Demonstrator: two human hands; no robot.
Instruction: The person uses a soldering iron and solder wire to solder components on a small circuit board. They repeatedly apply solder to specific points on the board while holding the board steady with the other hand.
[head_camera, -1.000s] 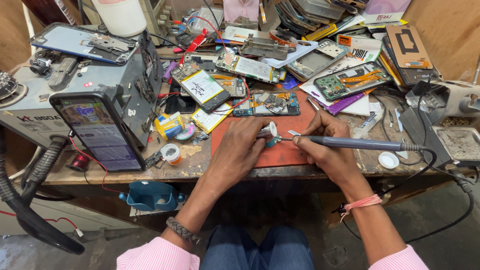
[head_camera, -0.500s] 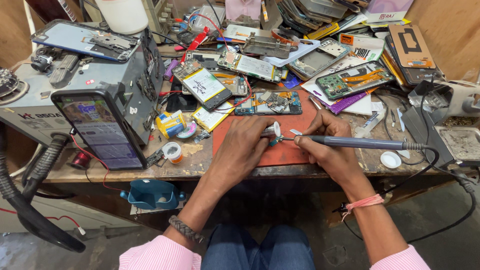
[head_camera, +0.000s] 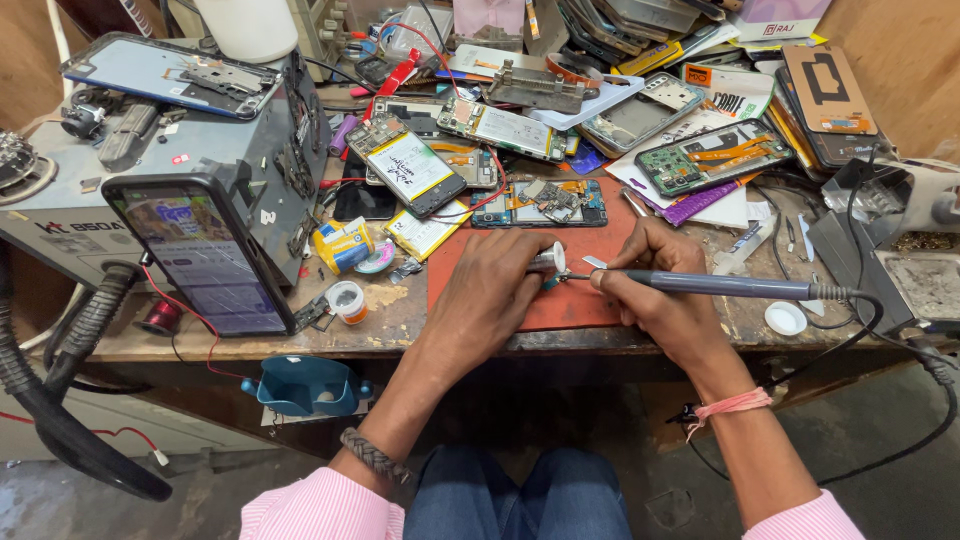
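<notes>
My right hand grips a grey soldering iron like a pen, its tip pointing left over the red work mat. My left hand rests on the mat and pinches a small silver part right at the iron's tip. An opened phone with its circuit board showing lies on the mat just beyond both hands. The iron's black cable runs off to the right.
A grey box-shaped station with a lit phone leaning on it stands at the left. Several opened phones and boards crowd the back. A small tape roll, a white cap and a blue holder lie by the front edge.
Both hands stay at the same spot on the mat. The iron's tip has stayed against the small part, with only slight shifts of the fingers.
</notes>
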